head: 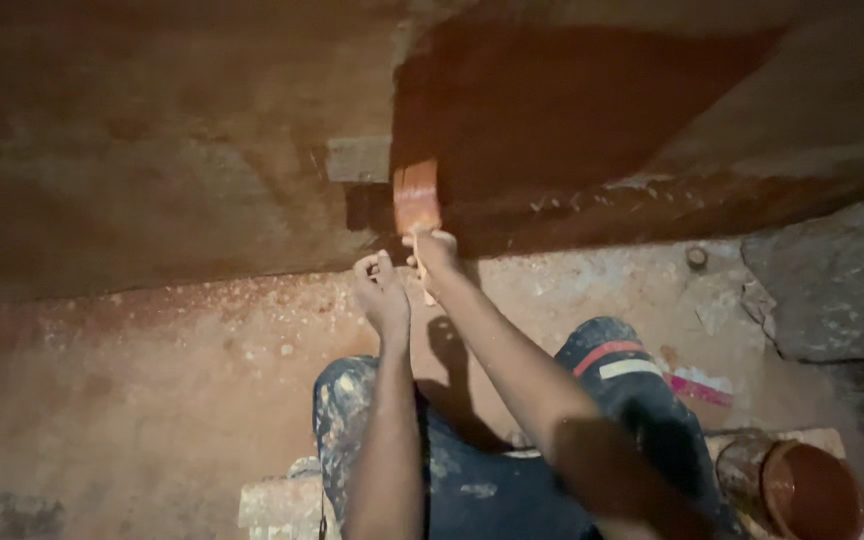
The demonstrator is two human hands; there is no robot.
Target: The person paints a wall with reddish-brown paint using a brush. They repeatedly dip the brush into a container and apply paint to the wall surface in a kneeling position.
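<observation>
Dim wall [152, 150] was part coated, its left still bare; right hand [434, 252] gripped the brush [417, 198], left hand [380, 292] loosely curled, empty.

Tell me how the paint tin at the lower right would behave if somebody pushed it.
The paint tin looks nearly full of brown-red paint, so it is probably heavy and would slosh. It stands near the edge of a block, so a push might tip it off.

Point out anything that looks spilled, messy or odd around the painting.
Pale flecks and splatter dot the floor below the wall, and the dark trousers are speckled with paint. The tin of red-brown paint at lower right has smeared sides. The right hand holds the brush against the wall; the left hand is beside it.
</observation>
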